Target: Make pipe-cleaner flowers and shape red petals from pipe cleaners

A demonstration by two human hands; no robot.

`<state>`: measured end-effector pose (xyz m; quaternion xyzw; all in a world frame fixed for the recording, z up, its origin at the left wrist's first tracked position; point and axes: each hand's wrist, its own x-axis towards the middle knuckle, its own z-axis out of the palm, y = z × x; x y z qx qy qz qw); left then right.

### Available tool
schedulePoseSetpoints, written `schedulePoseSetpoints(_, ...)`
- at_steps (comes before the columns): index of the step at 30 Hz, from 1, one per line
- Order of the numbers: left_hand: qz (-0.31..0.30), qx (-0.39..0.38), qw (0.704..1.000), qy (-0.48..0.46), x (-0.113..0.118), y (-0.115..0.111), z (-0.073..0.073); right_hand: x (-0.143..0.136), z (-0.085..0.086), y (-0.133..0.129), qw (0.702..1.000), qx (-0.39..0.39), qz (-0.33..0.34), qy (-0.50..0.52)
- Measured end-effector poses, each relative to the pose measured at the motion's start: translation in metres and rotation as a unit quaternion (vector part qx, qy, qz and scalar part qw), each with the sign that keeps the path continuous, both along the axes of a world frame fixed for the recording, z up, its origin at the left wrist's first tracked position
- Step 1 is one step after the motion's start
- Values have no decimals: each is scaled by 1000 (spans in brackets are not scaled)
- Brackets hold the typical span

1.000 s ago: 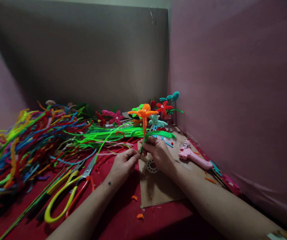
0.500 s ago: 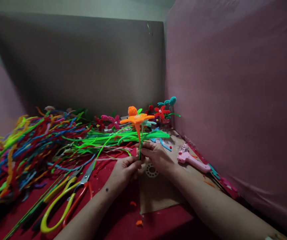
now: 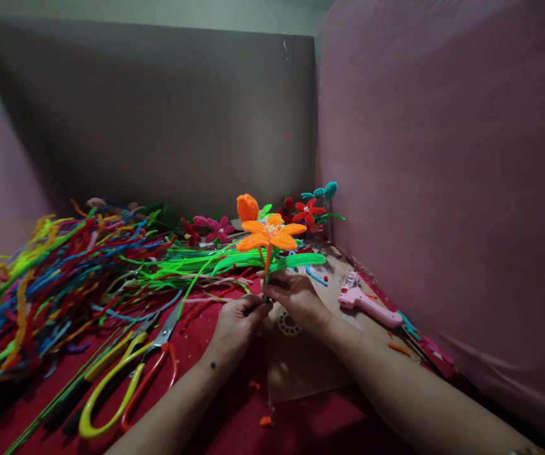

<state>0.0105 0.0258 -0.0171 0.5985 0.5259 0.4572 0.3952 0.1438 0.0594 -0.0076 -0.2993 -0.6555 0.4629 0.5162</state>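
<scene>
An orange pipe-cleaner flower (image 3: 272,235) stands upright between my hands, its open petals tilted toward me and pale stamens showing at the centre. An orange bud (image 3: 247,207) rises at its upper left, and a green leaf (image 3: 298,261) reaches out to the right. My left hand (image 3: 244,316) pinches the low end of the stem. Just above, my right hand (image 3: 296,294) grips the same stem between thumb and fingers. Fingers hide most of the stem.
Loose coloured pipe cleaners (image 3: 64,272) heap at the left, with green ones (image 3: 182,259) behind my hands. Scissors (image 3: 163,335) and yellow-handled pliers (image 3: 130,344) lie left. A pink glue gun (image 3: 370,305) rests on cardboard (image 3: 305,373) at right. Finished flowers (image 3: 309,212) stand behind.
The flower has turned and tipped toward me, so its face and stamens now show, where before it was seen side-on. Both hands stay on the stem.
</scene>
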Motion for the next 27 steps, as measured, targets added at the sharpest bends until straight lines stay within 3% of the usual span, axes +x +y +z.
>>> schedulePoseSetpoints(5, -4, -7, 1000, -3, 0, -1, 2, -1, 0, 0, 999, 38, -10, -16)
schedulePoseSetpoints(12, 0, 0, 1000, 5, 2, -3, 8, -1, 4, -5, 1000, 22, -15, -7)
schedulePoseSetpoints(18, -36, 1, 996, -82, 5, -4, 13, -6, 5, -10, 987, -93, 68, 114)
schedulePoseSetpoints(24, -22, 8, 996, -83, -3, -1, 8, -8, 11, -15, 992, -63, 4, 106)
schedulePoseSetpoints(27, -43, 7, 996, -75, -6, -5, 11, -3, 10, -9, 983, -32, -88, 156)
